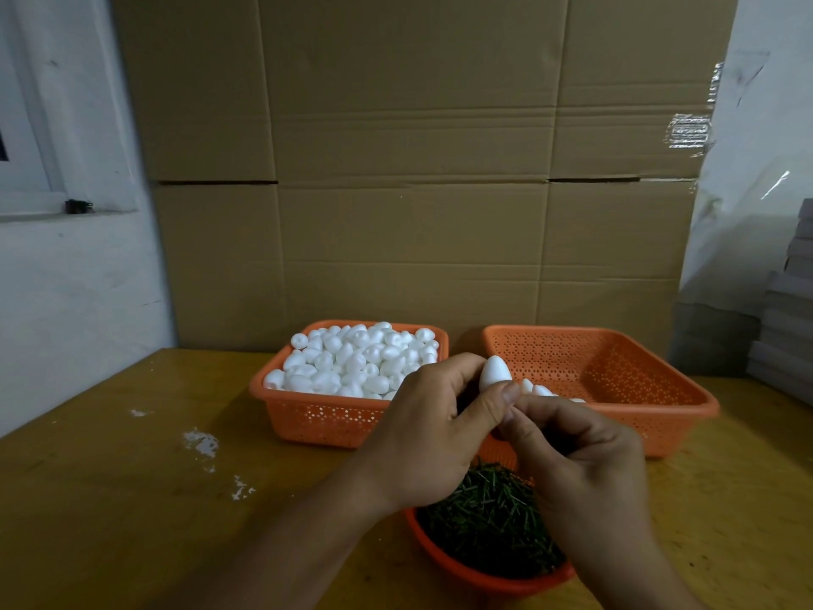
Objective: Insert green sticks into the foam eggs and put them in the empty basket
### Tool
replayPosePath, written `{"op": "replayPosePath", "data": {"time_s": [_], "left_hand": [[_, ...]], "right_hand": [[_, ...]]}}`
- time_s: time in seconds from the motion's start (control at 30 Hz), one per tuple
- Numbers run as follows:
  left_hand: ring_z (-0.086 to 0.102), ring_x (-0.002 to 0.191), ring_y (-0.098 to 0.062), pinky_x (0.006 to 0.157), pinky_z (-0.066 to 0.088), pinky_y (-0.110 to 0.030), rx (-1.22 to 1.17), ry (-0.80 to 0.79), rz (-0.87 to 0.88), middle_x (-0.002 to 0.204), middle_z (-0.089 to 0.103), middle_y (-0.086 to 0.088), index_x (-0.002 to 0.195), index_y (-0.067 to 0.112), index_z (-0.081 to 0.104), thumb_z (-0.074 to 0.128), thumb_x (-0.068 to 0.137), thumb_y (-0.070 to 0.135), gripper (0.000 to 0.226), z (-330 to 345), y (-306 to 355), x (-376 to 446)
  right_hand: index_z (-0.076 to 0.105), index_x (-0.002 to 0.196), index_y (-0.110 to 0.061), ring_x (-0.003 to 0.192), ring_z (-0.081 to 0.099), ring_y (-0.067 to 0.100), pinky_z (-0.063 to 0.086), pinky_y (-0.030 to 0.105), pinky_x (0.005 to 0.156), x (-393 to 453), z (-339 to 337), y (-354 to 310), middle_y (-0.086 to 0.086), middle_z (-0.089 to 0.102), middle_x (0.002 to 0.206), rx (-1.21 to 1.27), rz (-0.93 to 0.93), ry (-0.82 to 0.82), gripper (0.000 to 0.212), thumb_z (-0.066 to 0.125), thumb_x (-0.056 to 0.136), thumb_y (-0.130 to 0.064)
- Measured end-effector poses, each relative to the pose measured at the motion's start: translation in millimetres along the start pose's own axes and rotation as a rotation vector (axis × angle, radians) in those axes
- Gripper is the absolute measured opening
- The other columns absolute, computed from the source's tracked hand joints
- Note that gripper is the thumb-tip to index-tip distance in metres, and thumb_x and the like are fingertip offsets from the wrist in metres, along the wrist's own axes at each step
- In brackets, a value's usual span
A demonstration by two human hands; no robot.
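Observation:
My left hand [429, 429] grips a white foam egg [493, 372] between thumb and fingers, held up in front of the baskets. My right hand [580, 460] sits just below the egg with fingers curled and pinched together at the egg's underside; a stick in that pinch is hidden from me. An orange basket [316, 416] at the back left is heaped with foam eggs. The orange basket [638, 389] at the back right holds a few eggs [539, 388] near its front left corner. A small orange basket [466, 565] of green sticks [488, 517] lies under my hands.
All stands on a yellow wooden table [132, 499] with white foam crumbs [202, 444] at the left. A tall cardboard wall [418, 169] rises right behind the baskets. Grey stacked boxes [787, 323] sit at the far right.

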State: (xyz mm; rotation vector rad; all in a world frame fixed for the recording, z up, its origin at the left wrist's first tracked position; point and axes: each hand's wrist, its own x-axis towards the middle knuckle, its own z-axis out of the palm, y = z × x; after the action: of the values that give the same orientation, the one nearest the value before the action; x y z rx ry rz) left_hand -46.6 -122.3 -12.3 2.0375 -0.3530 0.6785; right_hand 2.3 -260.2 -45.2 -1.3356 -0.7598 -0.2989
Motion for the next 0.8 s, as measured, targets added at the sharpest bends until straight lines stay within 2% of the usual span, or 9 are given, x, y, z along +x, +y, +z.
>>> {"op": "replayPosePath", "data": {"time_s": [0.07,0.17,0.23,0.33,0.43,0.57,0.63,0.7,0.8], "left_hand": [[0.046,0.052,0.001,0.053,0.036,-0.014,0.018,0.011,0.004,0.057,0.054,0.021,0.072,0.052,0.056,0.056,0.101,0.038,0.032,0.5,0.2,0.5],[0.047,0.051,0.001,0.053,0.037,-0.015,-0.006,0.026,-0.003,0.056,0.055,0.02,0.072,0.049,0.057,0.055,0.1,0.039,0.031,1.8,0.3,0.7],[0.05,0.051,0.002,0.053,0.039,-0.014,-0.071,0.032,-0.018,0.056,0.057,0.02,0.072,0.046,0.059,0.056,0.101,0.035,0.031,3.1,-1.1,-0.1],[0.054,0.053,0.003,0.055,0.043,-0.013,-0.17,0.023,-0.049,0.056,0.06,0.019,0.079,0.037,0.064,0.057,0.102,0.03,0.026,5.4,-2.3,-1.1],[0.06,0.056,0.006,0.057,0.044,-0.009,-0.251,0.005,-0.086,0.057,0.062,0.021,0.089,0.024,0.067,0.055,0.104,0.024,0.018,6.4,-3.6,0.0],[0.06,0.056,0.006,0.059,0.045,-0.011,-0.245,-0.02,-0.136,0.058,0.062,0.02,0.098,0.023,0.064,0.058,0.102,0.034,0.014,6.2,-5.7,0.1],[0.057,0.057,0.003,0.058,0.044,-0.019,-0.189,-0.039,-0.216,0.062,0.06,0.017,0.11,0.03,0.062,0.063,0.09,0.056,0.033,6.7,-8.6,-1.4],[0.059,0.065,0.002,0.061,0.047,-0.028,-0.109,-0.085,-0.306,0.072,0.062,0.009,0.122,0.038,0.056,0.065,0.081,0.066,0.051,9.3,-13.1,-3.7],[0.059,0.07,0.002,0.069,0.047,-0.029,0.057,-0.145,-0.374,0.083,0.061,0.007,0.115,0.04,0.053,0.067,0.085,0.061,0.039,15.4,-17.1,-8.6]], "right_hand": [[0.08,0.08,-0.034,0.055,0.064,0.002,0.051,0.017,0.062,-0.9,0.8,0.7,0.0,0.076,0.07,-0.005,0.0,0.027,0.011,0.072,0.076,-0.028],[0.08,0.082,-0.035,0.057,0.066,0.004,0.05,0.04,0.084,-2.4,3.9,-0.6,-0.001,0.076,0.071,-0.015,-0.012,0.064,0.012,0.072,0.077,-0.028],[0.081,0.08,-0.032,0.059,0.068,0.004,0.052,0.036,0.076,-2.7,5.4,-3.0,-0.001,0.077,0.071,0.017,-0.01,0.052,0.013,0.071,0.078,-0.023],[0.079,0.071,-0.019,0.052,0.063,-0.001,0.049,0.014,0.057,-1.4,4.8,-4.1,0.001,0.074,0.065,0.066,-0.019,-0.001,0.013,0.069,0.079,-0.013],[0.077,0.066,-0.018,0.049,0.061,-0.003,0.046,0.008,0.052,-2.0,4.1,-4.0,0.003,0.073,0.062,0.093,-0.009,-0.022,0.03,0.068,0.084,0.004],[0.078,0.074,-0.016,0.049,0.06,-0.002,0.048,0.015,0.064,-0.2,3.4,-6.4,0.003,0.072,0.061,0.086,0.024,-0.023,0.011,0.069,0.081,-0.015],[0.079,0.079,-0.027,0.054,0.061,0.0,0.05,0.022,0.069,4.5,-2.9,-5.4,0.001,0.073,0.065,0.029,0.071,-0.025,0.013,0.069,0.074,-0.034],[0.079,0.079,-0.031,0.063,0.068,0.006,0.054,0.02,0.063,16.5,-12.4,-2.3,-0.002,0.076,0.073,-0.04,0.139,0.011,0.007,0.073,0.076,-0.034],[0.076,0.07,-0.028,0.069,0.071,0.017,0.055,0.034,0.057,46.6,-30.5,13.0,-0.005,0.075,0.071,-0.337,0.23,0.109,0.015,0.077,0.085,-0.024]]}}
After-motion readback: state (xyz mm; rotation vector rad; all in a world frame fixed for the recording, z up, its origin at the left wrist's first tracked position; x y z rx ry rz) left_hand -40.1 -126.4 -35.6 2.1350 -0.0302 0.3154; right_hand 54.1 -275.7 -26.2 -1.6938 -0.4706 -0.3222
